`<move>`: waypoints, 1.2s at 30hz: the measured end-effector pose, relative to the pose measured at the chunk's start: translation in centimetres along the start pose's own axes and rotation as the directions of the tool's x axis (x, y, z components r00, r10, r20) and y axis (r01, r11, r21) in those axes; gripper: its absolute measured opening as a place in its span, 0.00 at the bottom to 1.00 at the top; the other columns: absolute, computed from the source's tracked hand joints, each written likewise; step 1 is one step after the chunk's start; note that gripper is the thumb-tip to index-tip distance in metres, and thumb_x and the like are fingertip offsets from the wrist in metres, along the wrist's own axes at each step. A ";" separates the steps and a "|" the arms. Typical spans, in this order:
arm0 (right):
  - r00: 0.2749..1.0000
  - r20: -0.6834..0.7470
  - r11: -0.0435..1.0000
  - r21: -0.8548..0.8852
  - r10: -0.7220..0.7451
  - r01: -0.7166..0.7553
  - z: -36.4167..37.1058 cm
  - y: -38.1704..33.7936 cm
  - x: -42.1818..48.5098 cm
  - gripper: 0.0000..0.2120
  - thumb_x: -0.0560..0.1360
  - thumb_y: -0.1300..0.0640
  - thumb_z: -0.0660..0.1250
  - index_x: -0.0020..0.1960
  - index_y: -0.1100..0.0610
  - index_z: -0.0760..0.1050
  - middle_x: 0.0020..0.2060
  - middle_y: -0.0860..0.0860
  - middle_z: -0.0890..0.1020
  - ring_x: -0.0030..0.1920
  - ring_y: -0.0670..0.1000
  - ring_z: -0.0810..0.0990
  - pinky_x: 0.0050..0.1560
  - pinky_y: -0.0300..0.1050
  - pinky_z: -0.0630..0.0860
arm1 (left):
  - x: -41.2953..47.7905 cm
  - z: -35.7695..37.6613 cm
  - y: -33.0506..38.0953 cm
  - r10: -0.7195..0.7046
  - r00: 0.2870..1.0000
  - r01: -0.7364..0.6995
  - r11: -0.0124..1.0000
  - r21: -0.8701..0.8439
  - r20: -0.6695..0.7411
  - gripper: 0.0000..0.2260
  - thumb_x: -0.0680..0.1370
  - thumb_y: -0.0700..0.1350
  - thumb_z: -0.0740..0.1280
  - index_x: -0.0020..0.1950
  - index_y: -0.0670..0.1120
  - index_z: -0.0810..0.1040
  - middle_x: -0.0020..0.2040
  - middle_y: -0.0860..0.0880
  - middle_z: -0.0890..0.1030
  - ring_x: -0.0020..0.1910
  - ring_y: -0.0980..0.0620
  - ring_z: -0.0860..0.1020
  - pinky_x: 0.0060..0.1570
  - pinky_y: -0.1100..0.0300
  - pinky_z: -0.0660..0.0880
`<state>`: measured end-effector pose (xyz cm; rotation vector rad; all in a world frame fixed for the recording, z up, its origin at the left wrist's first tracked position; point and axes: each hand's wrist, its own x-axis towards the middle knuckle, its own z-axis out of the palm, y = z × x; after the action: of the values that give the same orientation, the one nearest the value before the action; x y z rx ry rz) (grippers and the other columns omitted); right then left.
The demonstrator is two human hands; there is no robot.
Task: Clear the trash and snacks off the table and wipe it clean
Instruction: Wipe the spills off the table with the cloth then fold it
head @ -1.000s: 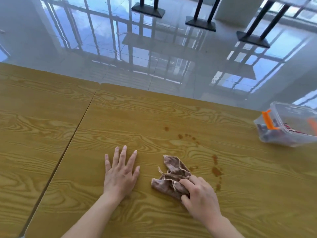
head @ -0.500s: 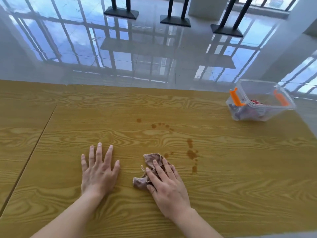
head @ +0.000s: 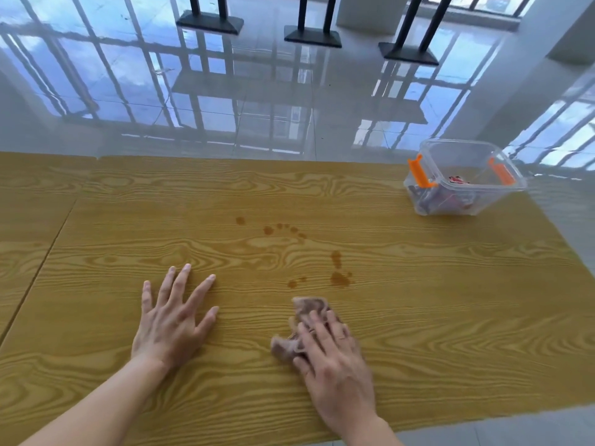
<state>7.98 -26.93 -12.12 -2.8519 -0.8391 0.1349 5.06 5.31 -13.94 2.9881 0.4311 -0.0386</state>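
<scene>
The step in hand was the wiping: the yellow wood-grain laminate table point(head: 434, 300) carried no loose trash, and the clear plastic storage box with 2 orange clip handles point(head: 463, 178) stood near the far right corner with what looked like wrappers inside, though they were too small and blurred to name. The right hand point(head: 335, 362) lay palm-down on the crumpled brownish-pink cleaning cloth point(head: 306, 320), its fingers stretched flat over the fabric and pressing it to the wood, not pinching it. The left hand point(head: 172, 320) rested empty on the table well to the left of the cloth, fingers spread wide and flat, seemingly as a brace. Just beyond the cloth sat a cluster of reddish-brown spill stains point(head: 339, 278), and farther off a second arc of small brown spots point(head: 280, 230); neither was under the cloth. As a judgement, the clearing was done and the wiping barely begun. The next move called for pushing the cloth forward and slightly right over the near stains with firm downward pressure, then on to the farther spots.
</scene>
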 end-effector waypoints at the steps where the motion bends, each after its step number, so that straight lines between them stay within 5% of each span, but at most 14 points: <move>1: 0.994 0.020 0.994 -0.010 -0.104 0.105 0.1 0.4 -0.6 0.26 0.82 0.39 0.54 0.76 0.48 0.65 0.78 0.48 0.62 0.79 0.52 0.55 0.74 0.54 0.58 | 0.0 0.0 -0.1 -0.011 1.000 0.011 1.000 0.002 0.005 0.29 0.76 0.70 0.47 0.77 0.66 0.53 0.80 0.48 0.53 0.79 0.48 0.44 0.74 0.35 0.43; 4: 0.989 0.013 0.988 -0.049 -0.148 0.149 -0.2 4.6 -2.0 0.26 0.82 0.40 0.57 0.76 0.51 0.65 0.77 0.49 0.63 0.79 0.51 0.54 0.74 0.55 0.60 | 0.0 0.1 -0.1 -0.035 0.999 0.035 0.999 -0.002 0.012 0.28 0.75 0.71 0.45 0.76 0.70 0.48 0.80 0.50 0.50 0.79 0.49 0.40 0.74 0.35 0.40; 7: 0.988 -0.062 0.989 -0.043 0.142 -0.145 -1.4 8.8 -1.0 0.27 0.83 0.41 0.54 0.76 0.54 0.64 0.77 0.51 0.64 0.79 0.53 0.55 0.76 0.55 0.58 | 0.1 0.1 0.0 -0.048 0.999 0.048 0.999 0.000 0.005 0.28 0.75 0.71 0.45 0.75 0.71 0.46 0.81 0.50 0.50 0.79 0.48 0.40 0.73 0.34 0.39; 10: 0.890 -0.064 0.892 0.021 0.452 -0.452 -2.5 10.2 3.2 0.29 0.82 0.40 0.49 0.78 0.54 0.60 0.78 0.52 0.60 0.79 0.53 0.52 0.77 0.53 0.54 | 0.1 0.1 0.1 -0.049 0.999 0.049 0.999 0.006 0.004 0.28 0.75 0.71 0.45 0.75 0.71 0.45 0.81 0.50 0.49 0.79 0.47 0.41 0.73 0.35 0.39; 12: 0.856 -0.032 0.857 0.015 0.515 -0.515 -2.8 9.2 5.3 0.29 0.82 0.40 0.48 0.79 0.52 0.57 0.80 0.51 0.56 0.80 0.53 0.49 0.78 0.53 0.51 | 0.1 -0.1 0.2 -0.045 0.999 0.045 0.999 0.004 0.004 0.28 0.75 0.71 0.44 0.75 0.70 0.45 0.81 0.50 0.49 0.79 0.47 0.41 0.73 0.35 0.39; 16: 0.989 0.007 0.988 -0.042 0.149 -0.148 -1.3 5.5 3.1 0.27 0.83 0.39 0.49 0.79 0.49 0.59 0.79 0.49 0.57 0.80 0.52 0.50 0.77 0.53 0.53 | 0.0 -0.4 0.3 -0.061 0.998 0.062 0.998 -0.021 0.013 0.29 0.74 0.72 0.44 0.75 0.70 0.45 0.81 0.51 0.48 0.79 0.48 0.40 0.74 0.37 0.39; 19: 0.994 0.050 0.994 -0.035 -0.100 0.102 -1.3 6.9 1.3 0.27 0.83 0.38 0.51 0.77 0.48 0.62 0.78 0.48 0.61 0.79 0.51 0.52 0.76 0.54 0.57 | 0.0 -0.6 0.4 -0.060 0.998 0.061 0.998 -0.032 0.012 0.29 0.74 0.72 0.45 0.75 0.70 0.46 0.81 0.51 0.49 0.79 0.49 0.40 0.74 0.38 0.39; 22: 0.995 -0.010 0.994 -0.055 0.096 -0.097 -2.2 9.6 4.1 0.28 0.82 0.37 0.50 0.77 0.49 0.62 0.78 0.49 0.62 0.79 0.52 0.54 0.77 0.53 0.56 | 0.0 -0.4 0.3 -0.065 0.998 0.065 0.997 -0.048 -0.005 0.29 0.74 0.72 0.47 0.75 0.71 0.48 0.81 0.51 0.50 0.79 0.49 0.42 0.74 0.38 0.39; 25: 0.906 -0.031 0.907 0.018 0.422 -0.422 -2.9 10.1 8.3 0.29 0.82 0.38 0.48 0.79 0.50 0.59 0.79 0.50 0.58 0.79 0.53 0.51 0.78 0.53 0.52 | 0.1 -0.2 0.2 -0.064 0.998 0.063 0.997 -0.051 -0.021 0.28 0.74 0.71 0.48 0.75 0.71 0.50 0.80 0.51 0.53 0.79 0.49 0.44 0.75 0.38 0.41; 27: 0.876 -0.007 0.876 0.037 0.482 -0.481 -3.1 9.2 9.5 0.29 0.82 0.39 0.47 0.79 0.49 0.56 0.80 0.49 0.55 0.80 0.53 0.48 0.78 0.54 0.50 | 0.0 -0.2 0.2 -0.066 0.997 0.064 0.996 -0.056 -0.028 0.28 0.75 0.70 0.49 0.75 0.70 0.52 0.80 0.52 0.54 0.79 0.49 0.46 0.75 0.38 0.42; 31: 0.995 0.019 0.995 -0.034 0.098 -0.097 -2.1 6.2 4.6 0.27 0.83 0.39 0.50 0.78 0.49 0.60 0.79 0.48 0.57 0.80 0.53 0.50 0.77 0.54 0.52 | 0.0 -0.4 0.4 -0.070 0.997 0.068 0.995 -0.067 -0.036 0.27 0.75 0.69 0.50 0.75 0.69 0.54 0.80 0.52 0.54 0.79 0.49 0.46 0.75 0.38 0.43; 33: 0.989 0.069 0.991 -0.031 -0.128 0.131 -1.8 5.8 1.3 0.26 0.83 0.39 0.52 0.77 0.49 0.63 0.79 0.48 0.59 0.79 0.52 0.52 0.75 0.54 0.56 | -0.1 -0.4 0.5 -0.068 0.997 0.065 0.995 -0.071 -0.040 0.27 0.75 0.68 0.50 0.75 0.69 0.55 0.80 0.51 0.55 0.79 0.49 0.46 0.75 0.38 0.43; 36: 0.991 0.076 0.992 -0.047 -0.110 0.114 -2.5 8.4 2.8 0.27 0.83 0.39 0.51 0.77 0.51 0.64 0.78 0.48 0.62 0.79 0.52 0.54 0.75 0.53 0.57 | 0.0 -0.3 0.5 -0.064 0.997 0.061 0.996 -0.069 -0.042 0.27 0.76 0.68 0.50 0.75 0.69 0.56 0.80 0.51 0.55 0.79 0.49 0.46 0.75 0.37 0.43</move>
<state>15.12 -32.63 -11.35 -2.8539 -1.0290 0.2081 5.15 4.89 -13.56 2.9134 0.5209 0.0356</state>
